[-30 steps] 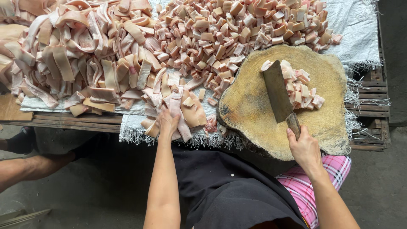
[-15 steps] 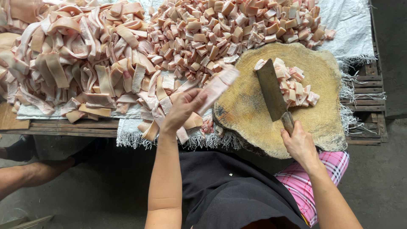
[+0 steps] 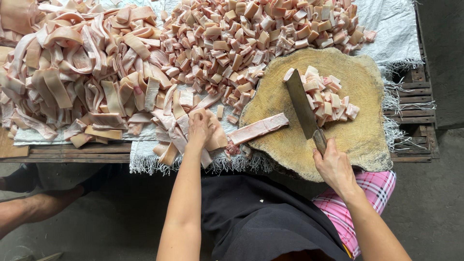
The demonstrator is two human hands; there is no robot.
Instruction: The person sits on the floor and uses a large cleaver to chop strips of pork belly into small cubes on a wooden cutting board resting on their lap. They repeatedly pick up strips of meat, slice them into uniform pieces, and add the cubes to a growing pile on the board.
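The right hand (image 3: 334, 166) is gripping the handle of a cleaver (image 3: 303, 108) — its grip clenched around it — with the blade lying against a small heap of cut cubes (image 3: 328, 99) on the round wooden chopping block (image 3: 367, 130). The left hand (image 3: 200, 128) is pressing down on a bunch of pale pink strips (image 3: 181, 137) at the bench (image 3: 67, 152) edge, fingers curled over them. One long strip (image 3: 258, 128) is lying half on the block, just beside that hand. Behind, a large pile of strips (image 3: 82, 82) and a pile of cubes (image 3: 256, 34) are covering a white sheet (image 3: 394, 31).
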